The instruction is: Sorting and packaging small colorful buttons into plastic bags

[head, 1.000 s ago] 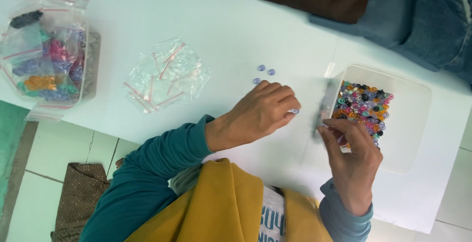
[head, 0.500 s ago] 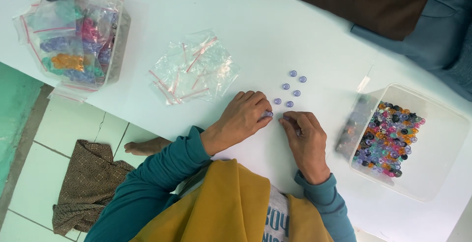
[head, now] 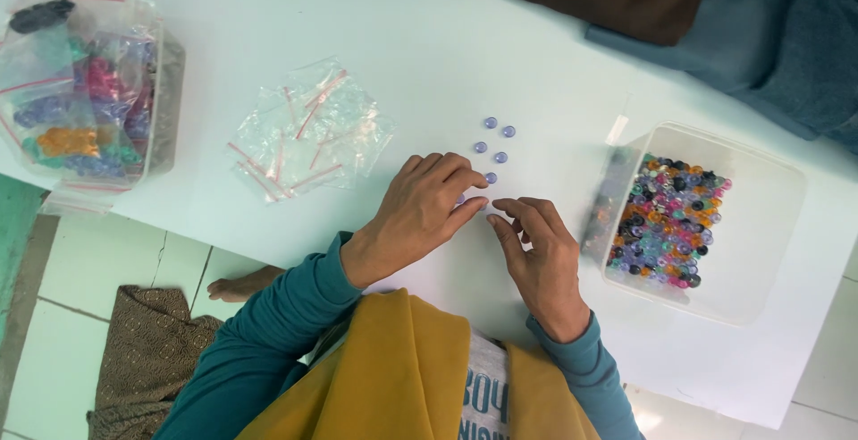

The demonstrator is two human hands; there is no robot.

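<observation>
Looking down: head view over both hands, working close together at the near edge of a white surface (head: pixel 500 38).
Surface: white, long, crossing the view on a slant; tiled floor (head: pixel 107 261) shows below it, with a brown patterned cloth (head: pixel 143 360) lying there.
Far edge: dark brown and blue-grey fabric (head: pixel 715 20) beyond the surface, top right.
Left tub: clear tub (head: pixel 165 92) at far left, packed with small bags of sorted colour beads.
Right tub: clear square tub (head: pixel 760 217) right of the hands, a heap of mixed beads (head: pixel 666 221) piled against its left side.
Bag pile: loose heap of empty clear bags (head: pixel 308 132) with red seal strips, between the left tub and the hands.
Left hand: left hand (head: pixel 424 212) palm down, fingers curled; the grip of thumb and forefinger is pressed together at a pale purple bead, mostly hidden under the fingertips.
Right hand: right hand (head: pixel 541 257) just beside the left, fingertips nearly meeting; fingers bent and slightly spread, whether anything is in its grip I cannot tell.
Purple beads: five small purple beads (head: pixel 494 147) lying in rough pairs on the surface, just beyond the fingertips, nearest one almost touching the left forefinger.
</observation>
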